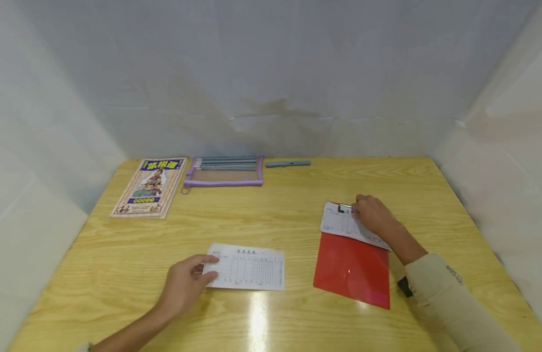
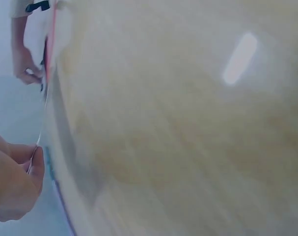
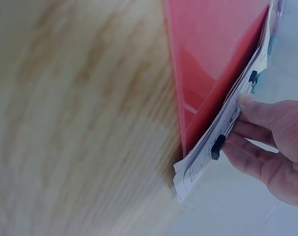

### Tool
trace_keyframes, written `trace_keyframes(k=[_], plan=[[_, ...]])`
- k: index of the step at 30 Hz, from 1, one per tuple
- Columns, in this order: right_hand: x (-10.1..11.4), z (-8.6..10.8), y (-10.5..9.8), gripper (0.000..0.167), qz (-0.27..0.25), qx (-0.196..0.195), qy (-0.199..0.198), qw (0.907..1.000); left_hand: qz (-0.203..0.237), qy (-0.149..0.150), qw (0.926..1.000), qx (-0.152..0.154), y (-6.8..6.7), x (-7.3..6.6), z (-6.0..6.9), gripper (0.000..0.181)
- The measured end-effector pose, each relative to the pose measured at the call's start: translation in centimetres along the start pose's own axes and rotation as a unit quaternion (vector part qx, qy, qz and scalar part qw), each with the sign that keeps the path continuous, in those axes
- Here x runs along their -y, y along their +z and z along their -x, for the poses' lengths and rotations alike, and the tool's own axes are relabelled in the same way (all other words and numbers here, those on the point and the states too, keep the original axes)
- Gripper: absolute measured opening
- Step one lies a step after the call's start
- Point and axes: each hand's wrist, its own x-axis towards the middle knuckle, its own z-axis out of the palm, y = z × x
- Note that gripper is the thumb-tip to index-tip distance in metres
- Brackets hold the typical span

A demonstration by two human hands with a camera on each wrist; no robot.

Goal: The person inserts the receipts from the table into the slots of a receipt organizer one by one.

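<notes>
My left hand (image 1: 184, 283) pinches the left edge of a printed paper form (image 1: 262, 269) between thumb and fingers. In the left wrist view the sheet appears nearly edge-on, and the pinching left hand (image 2: 21, 177) is at the left. A red clipboard (image 1: 352, 271) is to the right, with printed forms (image 1: 334, 220) under its metal clip (image 1: 344, 209). At that clip my right hand (image 1: 376, 215) grips the clipboard's top. The right wrist view shows the right hand (image 3: 271, 142) with its thumb over the sheets near the clip's black ends (image 3: 218, 146).
At the back left lies a colourful booklet (image 1: 149, 188). Beside it are a purple-edged clear zip pouch (image 1: 224, 184) holding several grey-blue sticks and a blue pen (image 1: 288, 164). Pale sheeting (image 1: 271, 88) walls the back and sides of the wooden table (image 1: 249, 220).
</notes>
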Motion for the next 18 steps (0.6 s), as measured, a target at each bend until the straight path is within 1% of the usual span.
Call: trace_keyframes(k=[4, 7, 11, 14, 16, 18], plan=[[0.0, 0.0, 0.0, 0.007, 0.0, 0.001, 0.001, 1.0, 0.027, 0.008, 0.9996, 0.0, -0.2, -0.9, -1.2, 0.029], [0.0, 0.0, 0.1, 0.007, -0.003, -0.002, 0.001, 1.0, 0.045, 0.022, 0.9987, -0.009, -0.3, -1.5, -2.2, 0.028], [0.2, 0.0, 0.0, 0.008, -0.004, -0.002, 0.003, 1.0, 0.062, 0.031, 0.9975, -0.013, -0.3, -2.4, -3.7, 0.028], [0.3, 0.1, -0.1, 0.007, -0.003, -0.002, 0.005, 1.0, 0.081, 0.033, 0.9961, -0.009, 0.1, -3.1, -4.9, 0.028], [0.3, 0.1, -0.1, 0.007, -0.003, -0.002, 0.007, 1.0, 0.101, 0.029, 0.9945, -0.004, 0.6, -3.8, -5.7, 0.028], [0.3, 0.1, -0.2, 0.007, -0.003, -0.003, 0.007, 1.0, 0.126, 0.024, 0.9917, 0.009, 1.4, -4.4, -6.5, 0.028]])
